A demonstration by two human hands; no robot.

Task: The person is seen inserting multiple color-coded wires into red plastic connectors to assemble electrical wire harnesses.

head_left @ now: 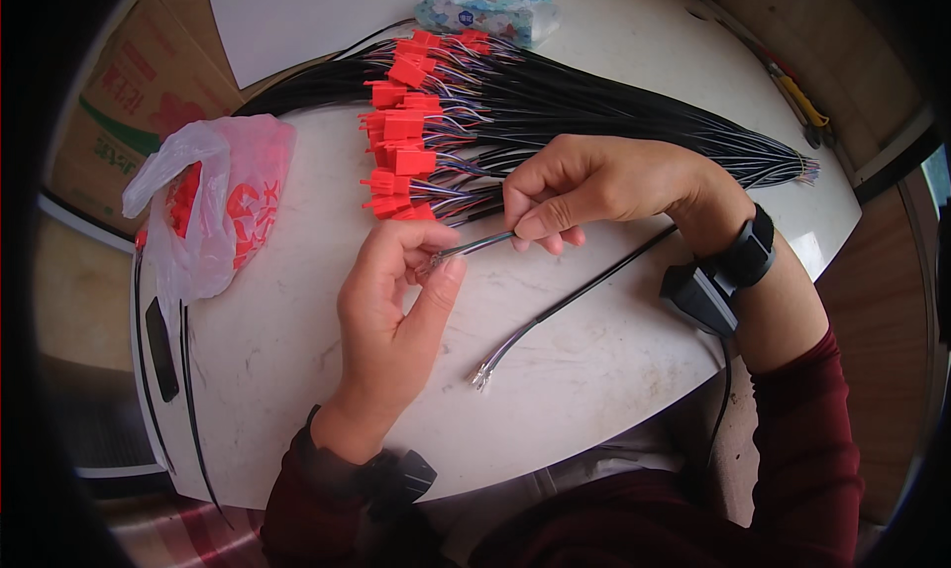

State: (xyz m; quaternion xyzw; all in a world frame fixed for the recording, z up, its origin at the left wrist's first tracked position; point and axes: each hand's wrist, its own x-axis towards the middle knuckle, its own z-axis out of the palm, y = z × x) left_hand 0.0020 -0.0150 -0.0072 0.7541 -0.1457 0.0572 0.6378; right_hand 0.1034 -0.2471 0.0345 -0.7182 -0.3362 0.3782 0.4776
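Observation:
Both my hands hold one black cable's stripped end (pixel 482 244) above the table. My left hand (pixel 394 306) pinches the loose thin wires near their metal tips between thumb and fingers. My right hand (pixel 599 187) grips the same wires farther back, by the black sheath, with thumb and forefinger pressed together. Below them a second black cable (pixel 594 283) lies on the table, its thin wires fanning out to small metal terminals (pixel 482 375). Just beyond my hands, red plastic connectors (pixel 401 127) sit stacked on the ends of a thick bundle of black cables (pixel 614 93).
A thin plastic bag (pixel 223 206) with red parts in it stands at the left edge of the white table (pixel 594 390). A blue-white soft pack (pixel 485 8) lies at the back. Yellow-handled pliers or cutters (pixel 804 103) rest at the far right. A cardboard box (pixel 129 83) is at the left.

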